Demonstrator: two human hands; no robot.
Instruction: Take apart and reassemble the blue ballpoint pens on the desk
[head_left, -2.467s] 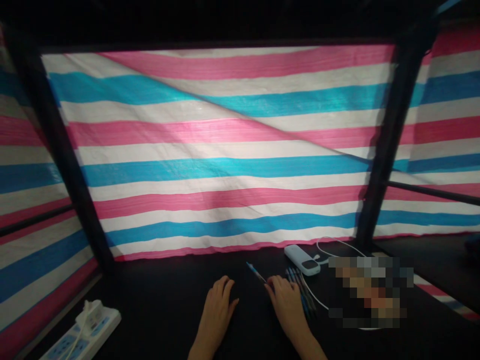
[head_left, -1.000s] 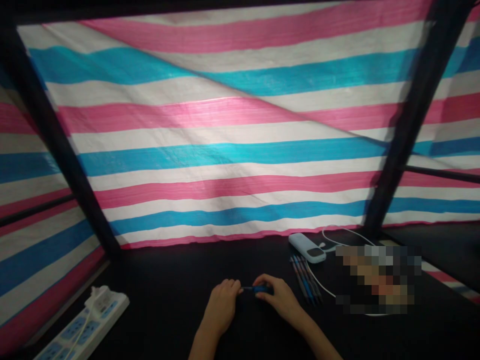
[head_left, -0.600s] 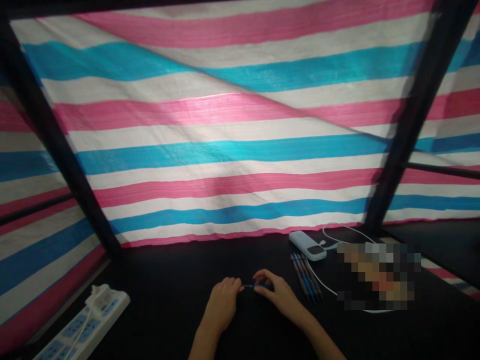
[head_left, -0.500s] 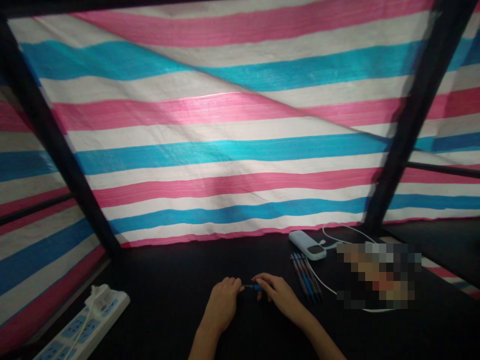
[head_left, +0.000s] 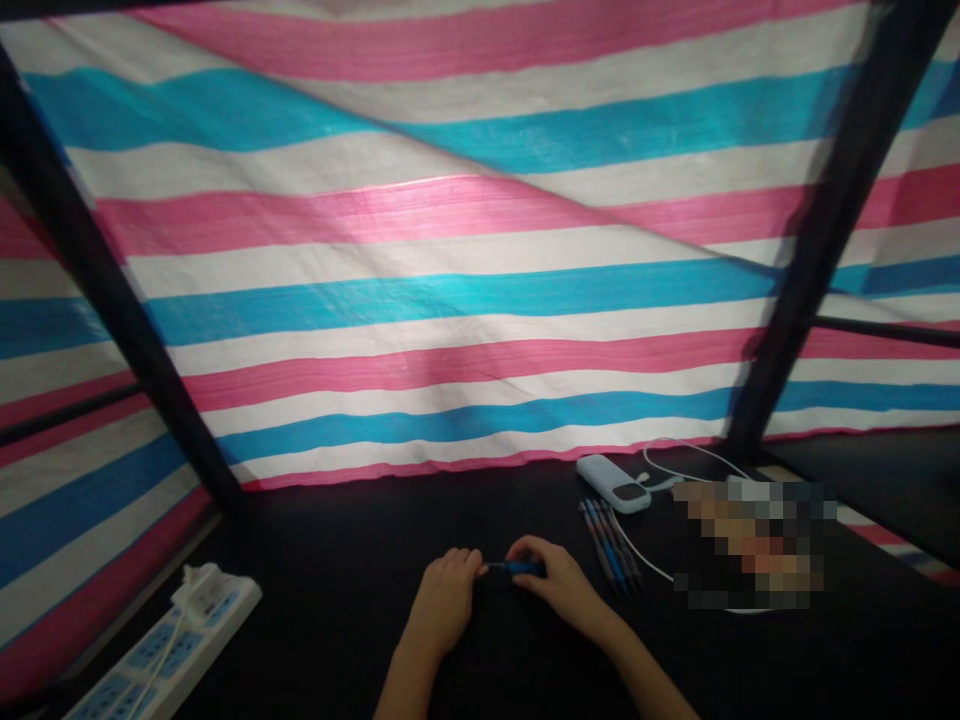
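From the head view, a slim pen lies level between the two hands, above the dark bench (head_left: 337,590). Its thick blue barrel (head_left: 523,567) narrows to a thin, paler length at the left. The left hand (head_left: 446,600) has its fingers closed over the thin end; the right hand's (head_left: 561,585) fingers pinch the barrel. More pens (head_left: 611,548) lie side by side near the right hand.

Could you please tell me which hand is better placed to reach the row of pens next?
Probably the right hand: it sits nearer the row of pens than the left hand does, though the right fingers hold a blue pen.
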